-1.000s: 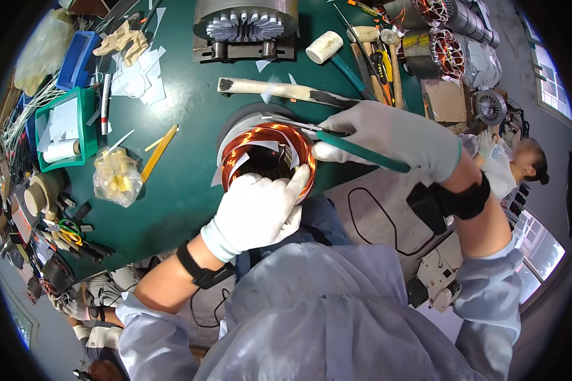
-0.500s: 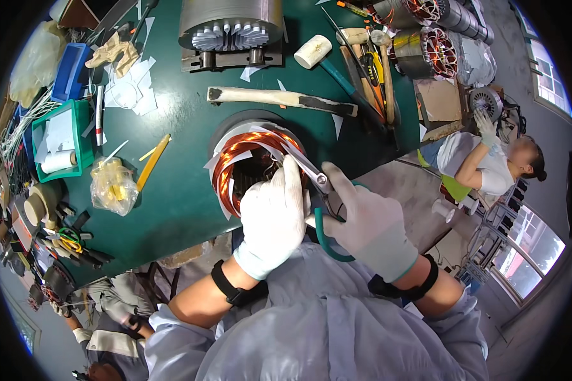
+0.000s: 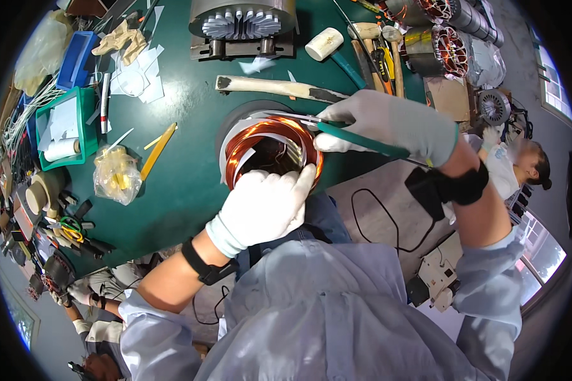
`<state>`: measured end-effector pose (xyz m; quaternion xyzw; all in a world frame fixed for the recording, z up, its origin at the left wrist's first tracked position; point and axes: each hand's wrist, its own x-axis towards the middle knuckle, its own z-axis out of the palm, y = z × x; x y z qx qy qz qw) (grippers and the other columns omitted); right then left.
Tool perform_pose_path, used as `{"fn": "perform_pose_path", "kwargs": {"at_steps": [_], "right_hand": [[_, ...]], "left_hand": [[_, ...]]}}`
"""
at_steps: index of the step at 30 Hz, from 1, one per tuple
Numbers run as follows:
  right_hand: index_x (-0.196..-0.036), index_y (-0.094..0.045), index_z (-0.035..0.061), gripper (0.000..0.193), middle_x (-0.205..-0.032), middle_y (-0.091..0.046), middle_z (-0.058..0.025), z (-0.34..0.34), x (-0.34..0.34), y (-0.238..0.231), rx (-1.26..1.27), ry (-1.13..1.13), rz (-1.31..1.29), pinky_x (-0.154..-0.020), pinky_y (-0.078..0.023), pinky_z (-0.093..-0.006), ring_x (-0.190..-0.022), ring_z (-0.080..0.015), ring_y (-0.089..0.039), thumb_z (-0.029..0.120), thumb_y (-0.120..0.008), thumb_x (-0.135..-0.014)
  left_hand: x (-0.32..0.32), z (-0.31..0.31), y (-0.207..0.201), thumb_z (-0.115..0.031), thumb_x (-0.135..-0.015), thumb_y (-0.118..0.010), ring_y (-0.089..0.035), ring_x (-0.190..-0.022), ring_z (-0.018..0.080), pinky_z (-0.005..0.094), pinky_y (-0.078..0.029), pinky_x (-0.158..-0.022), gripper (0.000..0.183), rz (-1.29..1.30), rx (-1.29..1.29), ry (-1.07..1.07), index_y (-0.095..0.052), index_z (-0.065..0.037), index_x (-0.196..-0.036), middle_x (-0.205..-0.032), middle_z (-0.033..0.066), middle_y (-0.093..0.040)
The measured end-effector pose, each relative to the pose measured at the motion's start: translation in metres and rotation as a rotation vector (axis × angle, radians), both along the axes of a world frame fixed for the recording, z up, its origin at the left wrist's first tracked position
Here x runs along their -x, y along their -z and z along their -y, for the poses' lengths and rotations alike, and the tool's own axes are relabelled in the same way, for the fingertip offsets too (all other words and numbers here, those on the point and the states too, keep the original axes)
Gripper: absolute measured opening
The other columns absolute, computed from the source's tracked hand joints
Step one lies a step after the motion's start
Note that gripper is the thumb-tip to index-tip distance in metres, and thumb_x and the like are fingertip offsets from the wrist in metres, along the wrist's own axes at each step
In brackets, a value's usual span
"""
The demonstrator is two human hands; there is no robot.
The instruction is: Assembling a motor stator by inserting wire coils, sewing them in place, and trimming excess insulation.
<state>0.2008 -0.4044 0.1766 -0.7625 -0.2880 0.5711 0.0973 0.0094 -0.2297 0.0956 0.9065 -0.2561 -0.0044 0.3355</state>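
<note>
On the green table stands a motor stator with a copper winding (image 3: 241,147) showing at its top, strips of white insulating paper (image 3: 245,159) around and inside the ring. My right hand (image 3: 388,124), in a white glove, holds scissors with green handles (image 3: 362,141) at the far right of the winding. Their blades reach left along the far rim; how far they are parted is hard to see. My left hand (image 3: 264,204), also gloved, lies against the winding's near edge with its fingers curled. Whatever is under those fingertips is hidden.
Beyond the stator lie a pale wooden stick (image 3: 276,87), a white-headed mallet (image 3: 325,44) and a large metal core (image 3: 243,25). A green tray (image 3: 82,136), a plastic bag (image 3: 116,174) and a yellow strip (image 3: 159,151) are on the left. Co-workers sit at right and lower left.
My right hand has swung the scissors from the near right side to the winding's far right rim. My left hand has drawn back from over the ring to its near edge.
</note>
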Motion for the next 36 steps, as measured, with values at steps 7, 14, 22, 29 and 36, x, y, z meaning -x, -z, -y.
{"fn": "perform_pose_path", "kwargs": {"at_steps": [7, 14, 22, 29, 36], "right_hand": [[-0.141, -0.058, 0.0146, 0.069, -0.092, -0.072, -0.0134, 0.038, 0.124, -0.024, 0.028, 0.404, 0.474, -0.073, -0.057, -0.0418, -0.085, -0.0359, -0.072, 0.048, -0.078, -0.084], [-0.152, -0.045, 0.0175, 0.080, -0.085, -0.069, -0.0144, 0.032, 0.152, -0.013, 0.080, 0.454, 0.534, -0.069, -0.056, -0.0438, -0.078, -0.0354, -0.071, 0.047, -0.075, -0.084], [-0.141, -0.057, 0.0126, 0.061, -0.078, -0.071, -0.0139, 0.040, 0.110, -0.017, 0.012, 0.326, 0.411, -0.067, -0.056, -0.0425, -0.075, -0.0310, -0.072, 0.039, -0.071, -0.088], [-0.109, -0.071, 0.0009, 0.058, -0.083, -0.068, -0.0210, 0.020, 0.001, 0.006, -0.117, 0.089, -0.082, -0.071, -0.051, -0.0389, -0.074, -0.0336, -0.064, 0.057, -0.064, -0.097], [-0.146, -0.055, 0.0169, 0.077, -0.091, -0.072, -0.0143, 0.053, 0.132, -0.018, 0.026, 0.474, 0.425, -0.072, -0.057, -0.0406, -0.081, -0.0329, -0.071, 0.052, -0.078, -0.082]], "left_hand": [[0.005, 0.039, -0.020, -0.017, -0.075, -0.079, -0.061, -0.094, 0.0375, 0.0473, -0.048, -0.087, 0.078, -0.113, 0.090, -0.377, -0.046, 0.013, -0.139, -0.111, 0.0243, -0.062], [0.015, 0.051, 0.001, -0.016, -0.082, -0.065, -0.058, -0.076, 0.0213, 0.0360, -0.049, -0.075, 0.067, 0.004, -0.045, -0.373, -0.050, 0.014, -0.140, -0.102, 0.0155, -0.063], [0.007, 0.040, 0.002, -0.019, -0.084, -0.068, -0.060, -0.057, 0.0193, 0.0339, -0.049, -0.051, 0.058, -0.053, -0.014, -0.237, -0.057, 0.010, -0.133, -0.076, 0.0093, -0.062], [0.004, 0.017, 0.002, -0.019, -0.079, -0.069, -0.060, -0.060, 0.0213, 0.0361, -0.049, -0.057, 0.055, 0.041, -0.022, 0.024, -0.062, 0.004, -0.129, -0.074, 0.0078, -0.061], [0.008, 0.048, -0.025, -0.021, -0.079, -0.075, -0.063, -0.089, 0.0299, 0.0429, -0.049, -0.084, 0.071, -0.243, 0.011, -0.327, -0.051, 0.011, -0.137, -0.100, 0.0166, -0.062]]}}
